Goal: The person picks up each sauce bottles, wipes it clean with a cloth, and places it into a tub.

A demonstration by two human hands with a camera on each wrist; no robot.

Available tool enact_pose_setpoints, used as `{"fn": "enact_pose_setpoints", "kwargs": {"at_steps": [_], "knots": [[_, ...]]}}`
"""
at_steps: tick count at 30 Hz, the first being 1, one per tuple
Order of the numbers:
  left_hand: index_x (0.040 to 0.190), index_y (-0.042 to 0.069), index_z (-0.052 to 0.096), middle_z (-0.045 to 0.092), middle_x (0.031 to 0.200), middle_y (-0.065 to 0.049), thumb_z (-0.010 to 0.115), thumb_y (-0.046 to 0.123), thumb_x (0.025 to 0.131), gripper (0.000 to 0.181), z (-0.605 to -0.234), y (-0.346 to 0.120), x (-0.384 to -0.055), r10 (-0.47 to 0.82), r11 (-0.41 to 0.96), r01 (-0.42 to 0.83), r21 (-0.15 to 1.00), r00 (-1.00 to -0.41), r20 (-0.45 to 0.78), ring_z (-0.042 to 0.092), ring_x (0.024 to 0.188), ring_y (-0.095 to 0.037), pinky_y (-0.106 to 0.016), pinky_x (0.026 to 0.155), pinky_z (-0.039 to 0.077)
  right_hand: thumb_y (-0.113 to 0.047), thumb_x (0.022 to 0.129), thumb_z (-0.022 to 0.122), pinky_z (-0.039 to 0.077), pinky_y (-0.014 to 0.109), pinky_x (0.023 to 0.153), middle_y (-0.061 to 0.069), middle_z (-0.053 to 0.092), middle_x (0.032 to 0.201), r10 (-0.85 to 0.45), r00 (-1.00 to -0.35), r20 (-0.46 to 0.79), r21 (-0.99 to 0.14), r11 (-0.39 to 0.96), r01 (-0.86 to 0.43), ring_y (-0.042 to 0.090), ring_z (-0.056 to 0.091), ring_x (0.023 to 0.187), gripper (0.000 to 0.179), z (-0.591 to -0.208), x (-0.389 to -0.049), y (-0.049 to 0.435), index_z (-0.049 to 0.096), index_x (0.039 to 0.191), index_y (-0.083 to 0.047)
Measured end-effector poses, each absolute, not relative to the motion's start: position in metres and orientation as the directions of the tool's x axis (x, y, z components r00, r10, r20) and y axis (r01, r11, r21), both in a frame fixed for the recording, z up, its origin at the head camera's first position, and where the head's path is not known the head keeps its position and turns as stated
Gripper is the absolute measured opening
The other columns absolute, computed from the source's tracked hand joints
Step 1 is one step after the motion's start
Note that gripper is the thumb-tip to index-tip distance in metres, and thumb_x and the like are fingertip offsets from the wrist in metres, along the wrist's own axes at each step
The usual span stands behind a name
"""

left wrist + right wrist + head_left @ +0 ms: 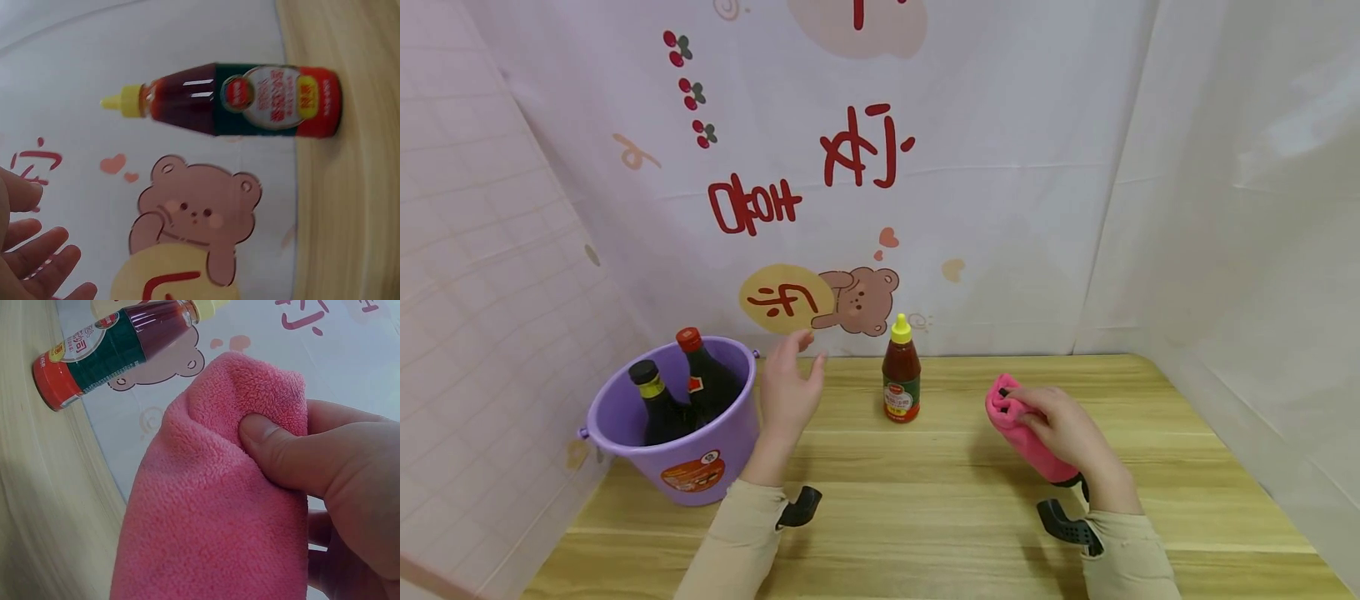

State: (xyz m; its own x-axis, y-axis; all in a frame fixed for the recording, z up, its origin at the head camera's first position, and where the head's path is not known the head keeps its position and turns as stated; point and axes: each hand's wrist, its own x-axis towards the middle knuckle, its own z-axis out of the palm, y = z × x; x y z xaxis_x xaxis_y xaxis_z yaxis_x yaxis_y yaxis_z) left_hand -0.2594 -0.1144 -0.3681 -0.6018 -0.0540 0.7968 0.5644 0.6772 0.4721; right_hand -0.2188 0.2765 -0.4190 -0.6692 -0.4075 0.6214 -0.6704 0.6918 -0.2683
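My right hand [1063,425] grips a pink cloth [1030,442], thumb pressed on its fuzzy folded top in the right wrist view. The cloth hangs slanting at the right of the table. My left hand [788,387] holds nothing; its fingers are relaxed and spread, beside the purple bucket's rim. Between the hands stands an upright sauce bottle [901,375] with a yellow nozzle cap, dark red contents and a green and red label. In the left wrist view that sauce bottle [244,100] shows whole, with my fingers [44,253] at the lower left.
A purple bucket [730,442] stands at the left of the wooden table [910,517]. Inside it are a bottle with a black cap [662,404] and a bottle with a red cap [707,375]. A white printed curtain [1015,183] hangs behind the table's back edge.
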Motion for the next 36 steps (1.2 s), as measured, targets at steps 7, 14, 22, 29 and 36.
{"fn": "enact_pose_setpoints", "kwargs": {"at_steps": [7, 14, 22, 29, 36], "knots": [[0.119, -0.001, 0.062, 0.068, 0.111, -0.015, 0.076, 0.011, 0.086, 0.038, -0.382, -0.086, -0.268, 0.048, 0.697, 0.571, 0.434, -0.641, 0.766, 0.061, 0.106, -0.034, -0.048, 0.093, 0.047, 0.012, 0.074, 0.078, 0.054, 0.04, 0.072, -0.006, 0.069, 0.091, -0.401, -0.677, 0.618, -0.277, 0.694, -0.664, 0.015, 0.064, 0.081, 0.035, -0.42, -0.219, 0.277, 0.071, 0.099, -0.012], [0.132, 0.004, 0.057, 0.064, 0.124, -0.013, 0.075, 0.02, 0.09, 0.048, -0.382, -0.062, -0.278, 0.103, 0.663, 0.559, 0.498, -0.727, 0.679, 0.056, 0.118, -0.033, -0.048, 0.102, 0.042, 0.01, 0.075, 0.078, 0.054, 0.042, 0.073, -0.003, 0.07, 0.092, -0.402, -0.679, 0.614, -0.276, 0.697, -0.662, 0.018, 0.065, 0.083, 0.034, -0.42, -0.219, 0.277, 0.071, 0.101, -0.011], [0.145, 0.009, 0.046, 0.057, 0.136, -0.008, 0.075, 0.029, 0.091, 0.064, -0.379, -0.043, -0.291, 0.088, 0.475, 0.489, 0.732, -0.854, 0.513, 0.052, 0.124, -0.028, -0.046, 0.103, 0.042, 0.01, 0.076, 0.078, 0.054, 0.043, 0.075, -0.001, 0.071, 0.094, -0.395, -0.684, 0.613, -0.288, 0.694, -0.66, 0.021, 0.066, 0.085, 0.033, -0.42, -0.218, 0.277, 0.072, 0.102, -0.009], [0.148, 0.01, 0.043, 0.054, 0.14, -0.01, 0.076, 0.026, 0.09, 0.068, -0.382, -0.033, -0.301, 0.061, 0.319, 0.394, 0.862, -0.916, 0.397, 0.049, 0.13, -0.027, -0.048, 0.106, 0.04, 0.008, 0.076, 0.078, 0.054, 0.046, 0.076, 0.002, 0.071, 0.098, -0.388, -0.689, 0.613, -0.29, 0.701, -0.652, 0.024, 0.066, 0.087, 0.034, -0.418, -0.216, 0.275, 0.073, 0.106, -0.008], [0.147, 0.011, 0.045, 0.053, 0.143, -0.011, 0.074, 0.022, 0.091, 0.064, -0.386, -0.026, -0.309, 0.059, 0.242, 0.326, 0.914, -0.945, 0.321, 0.048, 0.131, -0.03, -0.052, 0.105, 0.04, 0.008, 0.077, 0.078, 0.053, 0.047, 0.077, 0.002, 0.072, 0.099, -0.382, -0.706, 0.597, -0.301, 0.709, -0.638, 0.025, 0.066, 0.089, 0.034, -0.419, -0.216, 0.274, 0.073, 0.106, -0.008]]}}
